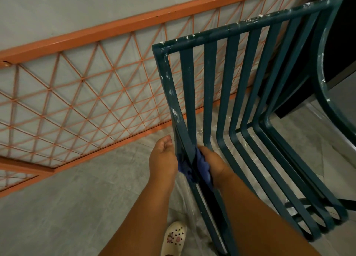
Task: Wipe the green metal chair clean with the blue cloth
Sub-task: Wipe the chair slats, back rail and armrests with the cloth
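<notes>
Two bare hands work a crumpled blue cloth [192, 168] around the outer slat of a dark green metal slatted chair [238, 109].

The left hand [162, 159] presses the cloth from the slat's outer side, its fingers [166, 141] loosely curled upward; the right hand [212, 164] grips the cloth from the inner side, fingers wrapped in it. White specks dot the frame above the fingers. An orange metal lattice panel [81, 94] stands left of them, a white clog [174, 237] below.
</notes>
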Available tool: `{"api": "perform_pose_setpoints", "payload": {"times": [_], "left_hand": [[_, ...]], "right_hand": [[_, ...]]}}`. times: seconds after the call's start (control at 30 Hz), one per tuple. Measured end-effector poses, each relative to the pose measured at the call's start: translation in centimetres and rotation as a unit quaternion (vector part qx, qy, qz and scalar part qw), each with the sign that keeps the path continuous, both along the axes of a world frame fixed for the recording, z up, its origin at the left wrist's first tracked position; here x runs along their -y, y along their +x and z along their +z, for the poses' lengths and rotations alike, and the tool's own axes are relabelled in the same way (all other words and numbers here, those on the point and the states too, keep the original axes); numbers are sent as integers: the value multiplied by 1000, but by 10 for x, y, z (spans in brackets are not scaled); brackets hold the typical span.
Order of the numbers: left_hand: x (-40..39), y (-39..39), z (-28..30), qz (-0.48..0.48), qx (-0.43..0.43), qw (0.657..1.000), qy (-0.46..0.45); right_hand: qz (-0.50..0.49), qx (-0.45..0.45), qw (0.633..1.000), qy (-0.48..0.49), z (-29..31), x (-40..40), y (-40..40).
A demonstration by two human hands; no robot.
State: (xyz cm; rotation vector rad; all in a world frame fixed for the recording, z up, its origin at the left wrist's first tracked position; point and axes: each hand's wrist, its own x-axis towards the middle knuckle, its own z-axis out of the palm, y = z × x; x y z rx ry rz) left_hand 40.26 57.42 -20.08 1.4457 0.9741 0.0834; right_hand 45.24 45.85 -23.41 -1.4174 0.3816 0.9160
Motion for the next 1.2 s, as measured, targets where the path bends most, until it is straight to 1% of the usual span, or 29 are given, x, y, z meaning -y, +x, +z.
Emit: {"api": "perform_pose_setpoints", "payload": {"times": [0.03,0.1,0.13,0.17,0.23,0.3,0.37,0.4,0.43,0.5,0.53,0.57,0.6,0.63,0.67,0.7,0.73,0.77,0.8,0.83,0.87,0.9,0.97,1.0,1.03,1.07,1.1,1.17,1.2], "left_hand": [[0,0,0,0,-2,1000,0],[0,-1,-1,2,-5,1000,2],[-1,-1,-1,4,-6,1000,3],[-1,-2,-1,6,-6,1000,7],[-2,-2,-1,11,-8,1000,17],[-4,-3,0,15,-12,1000,20],[-5,-3,1,18,-11,1000,15],[-6,-3,0,16,-11,1000,14],[-6,-4,0,14,-12,1000,15],[-6,-4,-2,11,-11,1000,15],[-6,-4,-2,10,-8,1000,15],[-5,-4,-3,9,-6,1000,15],[-4,-4,-3,8,-5,1000,15],[-2,-4,-3,10,-4,1000,14],[0,-3,-2,13,-3,1000,11],[1,-3,-1,16,-3,1000,7],[3,-3,0,17,-4,1000,5],[4,-3,1,16,-5,1000,4],[4,-3,1,15,-6,1000,4],[5,-2,3,16,-7,1000,4],[5,-2,4,18,-8,1000,4],[4,-2,5,20,-8,1000,3],[3,-2,8,21,4,1000,-2],[3,-1,10,20,12,1000,-5],[3,0,11,18,18,1000,-8],[3,2,12,17,22,1000,-12],[4,3,13,16,27,999,-21],[5,5,15,17,40,998,-43],[5,5,15,22,46,998,-47]], "right_hand": [[3,-44,999,14,0,1,4],[-3,-82,997,14,2,-4,17],[-13,-82,997,3,5,-8,24],[-28,-90,995,19,9,-14,31],[-69,-102,989,87,12,-21,41],[-74,-107,985,116,6,-25,40],[-28,-88,994,62,0,-22,32],[-8,-82,996,15,-3,-19,29],[21,-87,996,-1,-3,-17,28],[12,-96,995,8,2,-17,27],[-9,-61,998,12,6,-21,27],[-18,-1,1000,12,10,-26,25],[-3,96,995,-22,11,-32,21],[22,204,976,-73,13,-37,12],[54,312,938,-142,9,-38,0],[77,404,885,-217,9,-39,-14],[110,477,825,-281,-2,-36,-26],[150,530,764,-336,-5,-33,-40],[183,565,716,-366,-16,-28,-49],[206,586,685,-382,-22,-24,-54],[216,582,687,-378,-21,-21,-55],[210,555,717,-367,-20,-18,-50],[126,458,817,-327,-5,-19,-33],[83,432,846,-300,3,-20,-24],[57,444,851,-274,12,-23,-15],[45,473,845,-248,19,-28,-7],[52,512,828,-223,27,-34,-1],[93,598,767,-215,35,-51,9],[124,629,730,-237,33,-58,13]]}}
